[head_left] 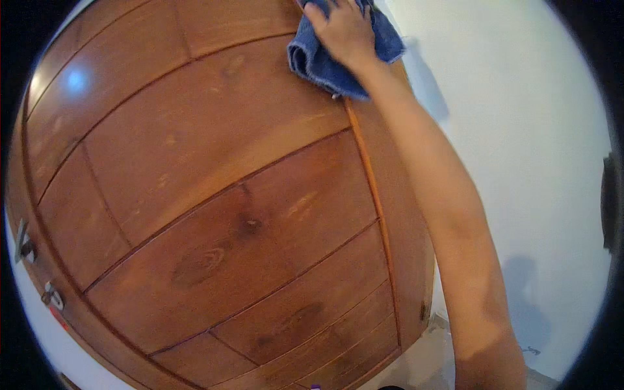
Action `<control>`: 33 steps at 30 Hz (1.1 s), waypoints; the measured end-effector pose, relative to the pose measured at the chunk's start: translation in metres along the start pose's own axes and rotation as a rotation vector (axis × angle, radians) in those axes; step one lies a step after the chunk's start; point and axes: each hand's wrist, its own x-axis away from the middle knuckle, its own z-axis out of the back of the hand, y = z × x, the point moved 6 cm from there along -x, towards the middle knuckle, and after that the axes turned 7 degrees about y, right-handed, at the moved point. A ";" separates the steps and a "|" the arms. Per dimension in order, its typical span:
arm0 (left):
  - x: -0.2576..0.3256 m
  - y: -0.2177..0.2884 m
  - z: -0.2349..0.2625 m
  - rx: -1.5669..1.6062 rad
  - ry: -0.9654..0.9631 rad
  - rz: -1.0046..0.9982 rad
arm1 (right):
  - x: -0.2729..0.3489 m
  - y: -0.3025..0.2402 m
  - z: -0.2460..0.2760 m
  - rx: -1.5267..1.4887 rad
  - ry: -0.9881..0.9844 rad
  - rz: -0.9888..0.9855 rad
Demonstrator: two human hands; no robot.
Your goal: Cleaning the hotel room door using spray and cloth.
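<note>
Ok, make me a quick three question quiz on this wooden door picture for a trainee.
1. True or false: the right hand presses a blue cloth against the wooden door.
2. On which side of the door are the metal handles? A) the person's left B) the person's right C) top
3. What colour is the wall beside the door?

Key: 1 true; 2 A; 3 white.

Fingertips of right hand point(343, 29) cut by top edge; blue cloth point(325, 62) partly under palm.
</note>
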 end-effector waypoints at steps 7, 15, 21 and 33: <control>-0.023 0.001 -0.023 -0.056 -0.015 0.079 | 0.089 0.043 0.039 -0.315 -0.114 -0.112; -0.037 -0.002 -0.051 -0.088 -0.061 0.107 | 0.320 0.044 0.182 -0.154 -0.492 -0.443; -0.026 -0.003 -0.047 -0.065 -0.069 0.101 | 0.462 0.008 0.267 -0.060 -0.549 -0.630; 0.082 -0.024 0.003 0.005 0.077 -0.114 | 0.300 -0.211 0.157 -0.528 -0.707 0.077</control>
